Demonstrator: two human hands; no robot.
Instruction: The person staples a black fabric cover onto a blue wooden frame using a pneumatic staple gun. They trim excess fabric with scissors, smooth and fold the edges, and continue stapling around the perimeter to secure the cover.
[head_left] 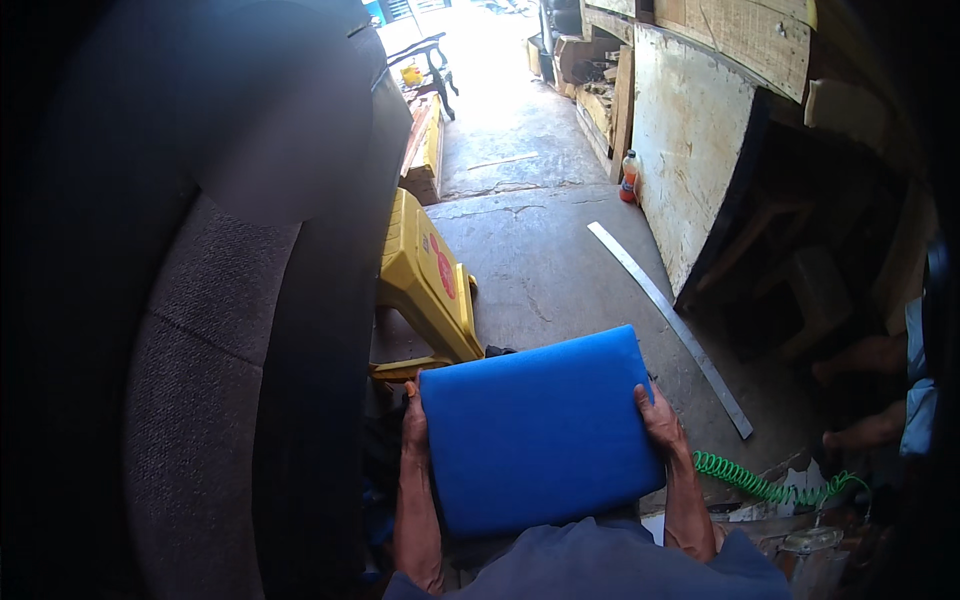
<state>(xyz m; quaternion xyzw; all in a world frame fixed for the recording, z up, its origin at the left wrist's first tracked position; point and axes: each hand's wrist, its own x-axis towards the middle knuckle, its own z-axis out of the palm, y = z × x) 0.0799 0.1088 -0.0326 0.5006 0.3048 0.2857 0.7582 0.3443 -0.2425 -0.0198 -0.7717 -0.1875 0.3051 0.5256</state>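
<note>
Blue cushion [540, 430] has fingers [648, 405] clasping opposite sides.

The blue cushion [540, 430] hides most fingers of the left hand [415, 425] and right hand [660, 418]; glare washes out the far floor [495, 100].

The person wears a dark blue-grey cloth garment [600, 562], visible along the near edge of the scene as a broad, rounded, matt expanse with soft folds. At its left and right ends the cloth tapers to corners beside the bare left forearm [416, 520] and the bare right forearm [686, 505]. The left hand [415, 425] and right hand [661, 418] are ungloved; a small orange mark, its nature unclear, shows at the left thumb [410, 390].
</note>
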